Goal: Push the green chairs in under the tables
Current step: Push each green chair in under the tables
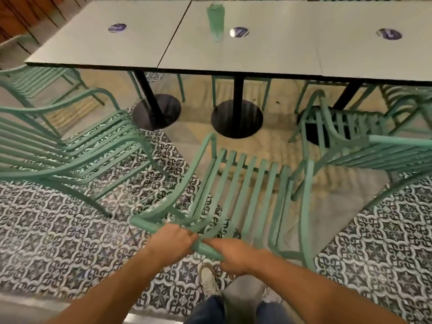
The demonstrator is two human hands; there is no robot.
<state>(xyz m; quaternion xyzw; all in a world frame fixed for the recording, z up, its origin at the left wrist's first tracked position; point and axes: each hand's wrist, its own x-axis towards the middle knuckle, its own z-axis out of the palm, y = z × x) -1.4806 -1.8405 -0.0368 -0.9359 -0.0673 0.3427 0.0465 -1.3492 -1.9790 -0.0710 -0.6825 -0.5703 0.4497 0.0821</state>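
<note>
A green slatted metal chair (pixel 245 183) stands in front of me, its seat facing the middle table (pixel 233 52) and fully out from under it. My left hand (pixel 173 237) and my right hand (pixel 231 253) both grip the chair's top back rail, close together. A second green chair (pixel 70 146) stands out from the left table (pixel 105 43), turned sideways. A third green chair (pixel 364 141) sits at the right, its front partly under the right table (pixel 374 50).
Three grey tables stand in a row on black pedestal bases (pixel 237 119). A green bottle-like object (pixel 215 22) stands on the middle table. More green chairs (pixel 35 78) are on the far side. The floor has patterned tiles. My shoe (pixel 208 277) is under the chair back.
</note>
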